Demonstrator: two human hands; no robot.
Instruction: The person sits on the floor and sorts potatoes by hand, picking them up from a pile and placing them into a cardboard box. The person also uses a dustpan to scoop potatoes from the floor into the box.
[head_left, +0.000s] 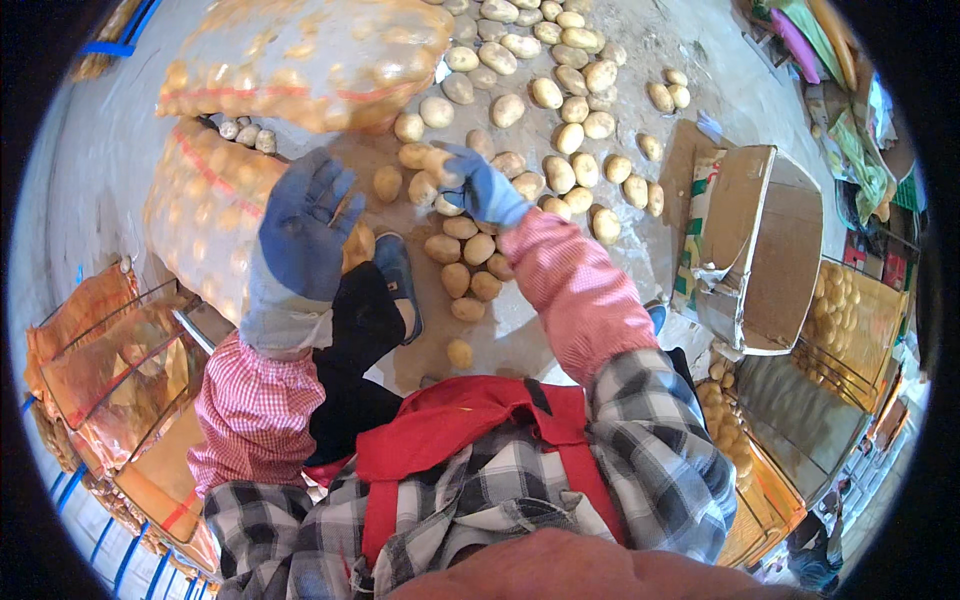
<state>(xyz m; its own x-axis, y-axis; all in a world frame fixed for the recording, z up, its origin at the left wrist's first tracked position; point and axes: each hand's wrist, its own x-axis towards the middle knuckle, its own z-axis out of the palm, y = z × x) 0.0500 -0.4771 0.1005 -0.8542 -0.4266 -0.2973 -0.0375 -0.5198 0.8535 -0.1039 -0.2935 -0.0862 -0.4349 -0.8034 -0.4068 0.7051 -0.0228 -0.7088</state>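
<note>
Potatoes (559, 175) lie loose on the concrete floor before me, some in a cluster near my feet. My right hand (480, 184), in a blue-coated work glove, has its fingers on a potato (442, 166) above the others. My left hand (307, 217), gloved alike, is raised at the left with its fingers apart, beside a mesh sack of potatoes (202, 210); a potato (358, 244) shows just behind its fingers, and I cannot tell whether it touches them. A larger full mesh sack (300, 60) lies beyond.
An open cardboard box (776, 247) stands at the right. Crates of potatoes (832, 307) are further right, with colourful bags above. At the lower left are orange-lined crates (120, 375) and blue metal bars (127, 559). My shoe (397, 281) is near the floor potatoes.
</note>
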